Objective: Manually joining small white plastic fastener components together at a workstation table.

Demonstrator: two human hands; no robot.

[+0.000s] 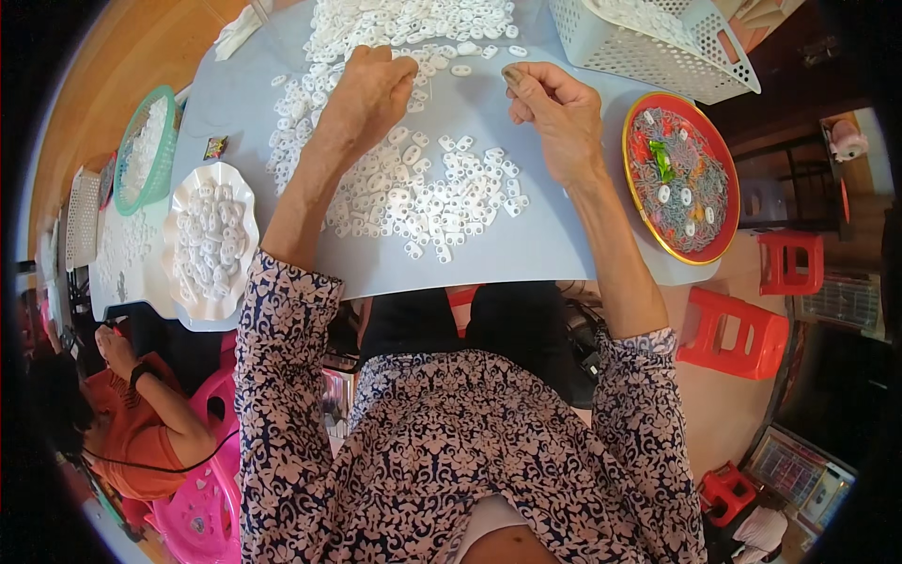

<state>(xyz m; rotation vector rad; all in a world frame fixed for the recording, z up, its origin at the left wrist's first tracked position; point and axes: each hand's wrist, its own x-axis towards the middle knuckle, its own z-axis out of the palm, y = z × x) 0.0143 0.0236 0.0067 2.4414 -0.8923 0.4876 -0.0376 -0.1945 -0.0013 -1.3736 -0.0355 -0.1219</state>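
Over the far side of the grey-blue table, my left hand [369, 101] is closed with its fingers curled in. What it holds, if anything, is hidden. Apart from it, on the right, my right hand [561, 117] has thumb and forefinger pinched together; anything between them is too small to make out. Beneath and between my forearms lie many loose small white oval plastic pieces [442, 193] with two dark round spots each. A denser heap of the same white pieces [409, 19] fills the table's far edge, just beyond my left hand.
A red round tray [631, 179] with grey stringy parts stands at right. Behind it is a perforated white basket [648, 56]. At left are a scalloped white dish [246, 221] of white pieces and a green basket [169, 141]. Another person [141, 423] sits lower left; red stools [733, 334] stand right.
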